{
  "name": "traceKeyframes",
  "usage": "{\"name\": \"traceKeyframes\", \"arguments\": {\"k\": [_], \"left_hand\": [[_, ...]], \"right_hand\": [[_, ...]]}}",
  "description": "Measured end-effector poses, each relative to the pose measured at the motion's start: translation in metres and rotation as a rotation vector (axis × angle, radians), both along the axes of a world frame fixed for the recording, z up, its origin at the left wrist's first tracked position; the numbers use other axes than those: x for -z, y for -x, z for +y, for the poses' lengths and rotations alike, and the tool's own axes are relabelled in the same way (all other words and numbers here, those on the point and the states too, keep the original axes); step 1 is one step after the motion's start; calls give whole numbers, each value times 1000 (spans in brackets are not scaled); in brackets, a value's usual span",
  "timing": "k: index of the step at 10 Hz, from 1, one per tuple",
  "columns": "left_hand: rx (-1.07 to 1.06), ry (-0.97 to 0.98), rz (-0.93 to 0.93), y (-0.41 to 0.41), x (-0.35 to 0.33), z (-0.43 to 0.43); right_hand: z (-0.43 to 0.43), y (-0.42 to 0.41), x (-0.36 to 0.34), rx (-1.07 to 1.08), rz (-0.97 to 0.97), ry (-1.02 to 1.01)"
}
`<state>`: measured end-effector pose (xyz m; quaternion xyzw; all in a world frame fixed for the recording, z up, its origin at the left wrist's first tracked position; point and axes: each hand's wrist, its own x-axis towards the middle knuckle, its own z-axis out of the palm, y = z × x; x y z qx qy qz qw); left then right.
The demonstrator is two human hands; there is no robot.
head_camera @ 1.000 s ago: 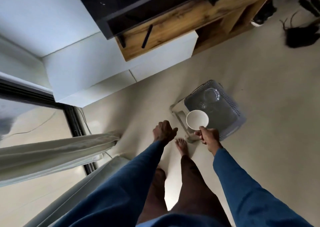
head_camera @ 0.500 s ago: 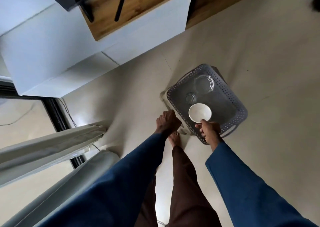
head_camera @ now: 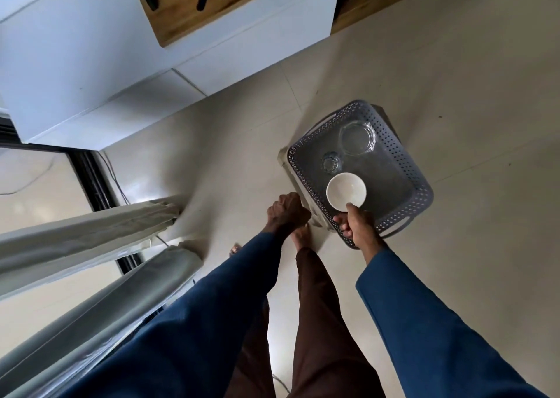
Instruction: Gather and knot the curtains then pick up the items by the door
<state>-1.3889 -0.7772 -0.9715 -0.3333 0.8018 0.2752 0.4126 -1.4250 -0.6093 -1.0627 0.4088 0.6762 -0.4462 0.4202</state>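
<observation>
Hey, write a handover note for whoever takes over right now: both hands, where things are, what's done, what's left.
Left hand: curled in a fist, nothing seen in it.
Right hand: pinches the white bowl by its rim, over the grey basket.
In the basket: a glass bowl and a small glass.
Curtains hang gathered; no knot visible.
To do: probably set the bowl in.

White bowl [head_camera: 346,191], grey perforated basket [head_camera: 403,167] (clear glassware [head_camera: 357,138] inside), blue sleeves [head_camera: 424,322].
</observation>
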Motion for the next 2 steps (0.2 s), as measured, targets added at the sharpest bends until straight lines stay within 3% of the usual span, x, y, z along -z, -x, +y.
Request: {"name": "traceKeyframes", "arguments": {"k": [2], "left_hand": [[-99, 18, 16, -6, -45, -21]], "right_hand": [[-23, -5, -49, -112, 6, -39]]}}
